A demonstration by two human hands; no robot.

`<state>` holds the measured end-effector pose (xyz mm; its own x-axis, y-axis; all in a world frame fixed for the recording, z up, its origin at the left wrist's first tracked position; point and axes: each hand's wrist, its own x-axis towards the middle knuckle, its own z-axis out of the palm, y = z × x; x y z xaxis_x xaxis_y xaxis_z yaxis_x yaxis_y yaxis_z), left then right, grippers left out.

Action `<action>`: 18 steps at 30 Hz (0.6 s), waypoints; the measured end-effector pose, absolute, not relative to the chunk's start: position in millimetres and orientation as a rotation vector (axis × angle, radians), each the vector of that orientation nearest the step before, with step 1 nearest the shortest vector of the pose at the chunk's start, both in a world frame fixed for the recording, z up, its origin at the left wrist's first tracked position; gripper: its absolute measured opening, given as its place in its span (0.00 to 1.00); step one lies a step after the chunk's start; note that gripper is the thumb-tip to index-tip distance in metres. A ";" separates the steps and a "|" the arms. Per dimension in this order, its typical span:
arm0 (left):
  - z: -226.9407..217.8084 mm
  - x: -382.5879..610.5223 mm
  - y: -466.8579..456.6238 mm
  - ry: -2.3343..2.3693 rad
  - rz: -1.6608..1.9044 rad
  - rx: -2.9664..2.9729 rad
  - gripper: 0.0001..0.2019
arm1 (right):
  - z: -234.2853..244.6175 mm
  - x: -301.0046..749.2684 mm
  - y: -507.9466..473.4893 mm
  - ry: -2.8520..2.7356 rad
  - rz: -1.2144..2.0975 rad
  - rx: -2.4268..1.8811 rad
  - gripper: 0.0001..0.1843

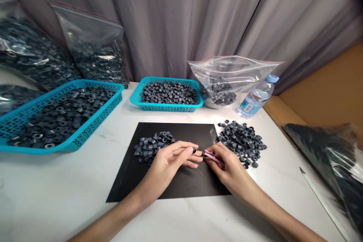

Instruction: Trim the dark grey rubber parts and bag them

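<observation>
My left hand [168,160] is over the black mat [184,185], pinching a small dark plastic ring [194,150] between thumb and forefinger. Close to its fingertips, my right hand [228,162] grips a slim pink-handled tool [213,156] whose tip points at the ring. The tool's exact kind is hard to make out, and whether tip and ring touch is unclear. Beside my left hand, a pile of grey rings [153,144] lies on the mat, partly hidden by the hand. A looser pile of rings [242,140] spreads on the table past my right hand.
Two blue baskets [167,108] [96,121] hold many rings. Behind stand clear bags of rings [99,53] [224,83] and a water bottle [256,98]. On the right are a cardboard box [326,90], a dark-filled bag [326,159] and a long pale strip [320,200].
</observation>
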<state>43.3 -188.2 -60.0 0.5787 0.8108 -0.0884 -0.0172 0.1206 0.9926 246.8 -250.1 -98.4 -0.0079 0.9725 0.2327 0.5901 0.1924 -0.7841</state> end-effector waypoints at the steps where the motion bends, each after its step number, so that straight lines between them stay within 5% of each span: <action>1: -60.0 43.1 -188.2 0.774 0.697 1.321 0.14 | -99.0 246.2 -250.1 -1.687 0.610 -1.487 0.06; 10: -61.1 42.8 -187.6 0.795 0.690 1.150 0.15 | -100.8 238.6 -246.3 -1.151 0.964 -1.309 0.16; 18: -62.3 39.7 -189.2 0.793 0.675 1.066 0.14 | -97.4 231.3 -251.3 -0.930 1.166 -1.103 0.13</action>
<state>39.7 -189.2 -62.3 0.5508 0.8015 -0.2329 -0.1012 0.3411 0.9346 231.3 -251.3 -97.4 0.1720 0.9851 0.0025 -0.2219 0.0412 -0.9742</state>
